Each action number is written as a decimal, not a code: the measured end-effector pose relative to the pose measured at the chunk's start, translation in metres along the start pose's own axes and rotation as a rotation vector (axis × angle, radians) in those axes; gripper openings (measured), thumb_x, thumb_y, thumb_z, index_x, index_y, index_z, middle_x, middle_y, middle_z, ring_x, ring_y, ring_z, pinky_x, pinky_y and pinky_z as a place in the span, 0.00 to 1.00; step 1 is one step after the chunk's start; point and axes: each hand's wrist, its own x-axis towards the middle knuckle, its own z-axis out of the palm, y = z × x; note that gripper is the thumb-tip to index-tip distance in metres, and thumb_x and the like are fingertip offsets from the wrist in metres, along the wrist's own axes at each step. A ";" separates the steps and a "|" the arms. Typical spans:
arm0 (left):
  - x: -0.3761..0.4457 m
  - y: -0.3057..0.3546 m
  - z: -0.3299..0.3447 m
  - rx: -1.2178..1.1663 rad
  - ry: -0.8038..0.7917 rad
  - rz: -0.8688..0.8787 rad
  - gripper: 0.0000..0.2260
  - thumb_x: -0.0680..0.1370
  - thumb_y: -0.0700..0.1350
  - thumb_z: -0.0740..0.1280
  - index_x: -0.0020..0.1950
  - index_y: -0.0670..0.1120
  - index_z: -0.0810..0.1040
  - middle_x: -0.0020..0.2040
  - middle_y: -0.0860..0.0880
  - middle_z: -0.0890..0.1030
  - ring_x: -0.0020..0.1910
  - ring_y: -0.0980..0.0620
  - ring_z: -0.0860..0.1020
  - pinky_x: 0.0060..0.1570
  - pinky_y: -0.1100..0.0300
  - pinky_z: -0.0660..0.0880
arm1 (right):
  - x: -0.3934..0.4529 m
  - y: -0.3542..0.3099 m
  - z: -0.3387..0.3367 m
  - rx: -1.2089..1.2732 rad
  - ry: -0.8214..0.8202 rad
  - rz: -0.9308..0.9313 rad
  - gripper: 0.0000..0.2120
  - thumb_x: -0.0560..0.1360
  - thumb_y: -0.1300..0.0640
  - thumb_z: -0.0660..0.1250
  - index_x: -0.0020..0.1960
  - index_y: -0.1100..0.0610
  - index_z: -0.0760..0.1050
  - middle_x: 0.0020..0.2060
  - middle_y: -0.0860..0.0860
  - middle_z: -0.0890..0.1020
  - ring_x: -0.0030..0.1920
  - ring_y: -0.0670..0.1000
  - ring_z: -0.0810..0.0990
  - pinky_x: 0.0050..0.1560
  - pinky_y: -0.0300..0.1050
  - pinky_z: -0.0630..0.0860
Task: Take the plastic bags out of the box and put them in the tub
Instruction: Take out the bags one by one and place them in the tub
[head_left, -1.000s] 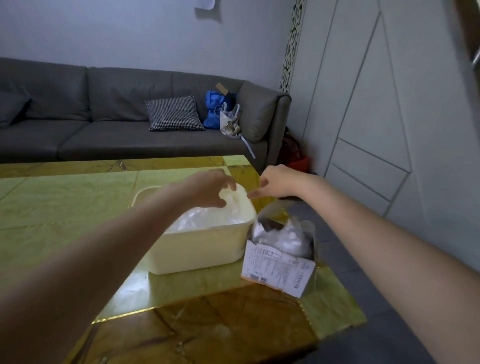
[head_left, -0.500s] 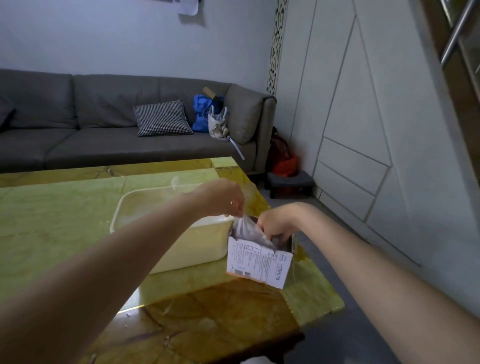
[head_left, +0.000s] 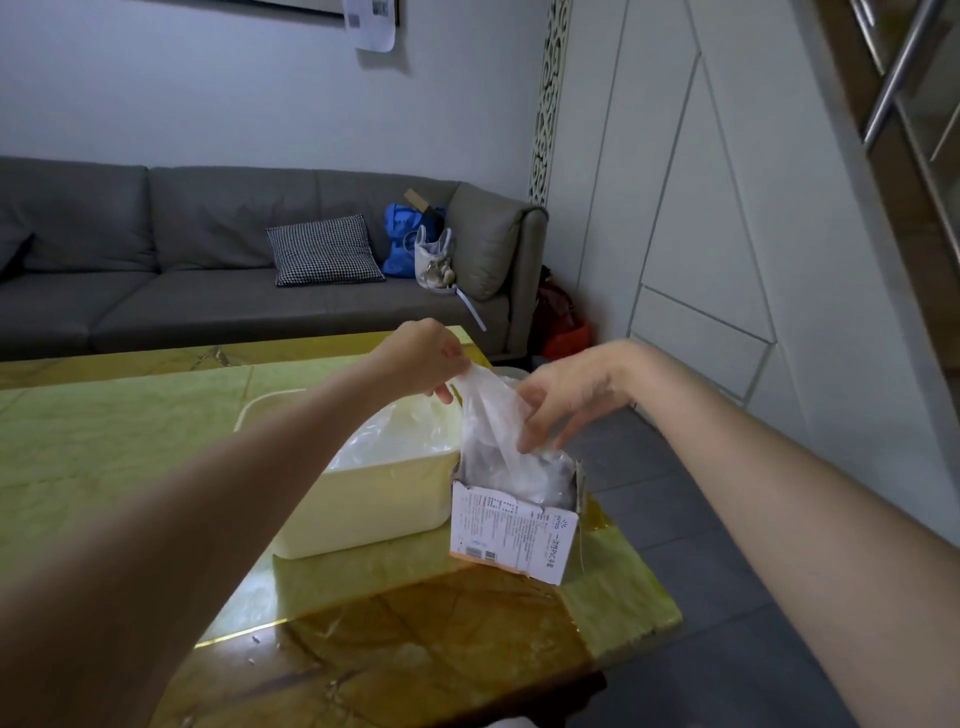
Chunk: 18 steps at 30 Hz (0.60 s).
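We reach both bare forearms forward; our left hand is raised with its fingertips pinched together, our right hand hangs beside it, fingers spread and pointing down

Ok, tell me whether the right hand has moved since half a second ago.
Yes. The right hand has lifted out of the box; only its fingertips now touch the plastic bag above the opening.
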 end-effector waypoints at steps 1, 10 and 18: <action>0.000 -0.002 0.002 -0.018 -0.007 -0.034 0.08 0.79 0.43 0.61 0.50 0.41 0.78 0.41 0.45 0.83 0.34 0.55 0.81 0.42 0.58 0.78 | 0.000 -0.003 -0.002 0.013 -0.013 -0.009 0.31 0.68 0.59 0.76 0.67 0.58 0.68 0.62 0.55 0.77 0.62 0.54 0.76 0.63 0.51 0.74; -0.003 -0.005 0.009 -0.147 -0.062 -0.154 0.09 0.79 0.41 0.59 0.49 0.40 0.78 0.43 0.43 0.84 0.27 0.61 0.80 0.46 0.56 0.78 | 0.018 0.006 0.017 -0.022 0.495 -0.208 0.15 0.68 0.54 0.76 0.32 0.57 0.72 0.29 0.50 0.72 0.33 0.48 0.70 0.34 0.40 0.66; -0.007 -0.011 0.000 -0.414 0.069 -0.221 0.08 0.80 0.39 0.59 0.49 0.38 0.78 0.39 0.45 0.81 0.32 0.56 0.82 0.38 0.63 0.79 | 0.019 0.012 0.023 0.148 0.352 -0.272 0.21 0.61 0.50 0.80 0.39 0.60 0.71 0.36 0.54 0.70 0.37 0.53 0.70 0.42 0.46 0.68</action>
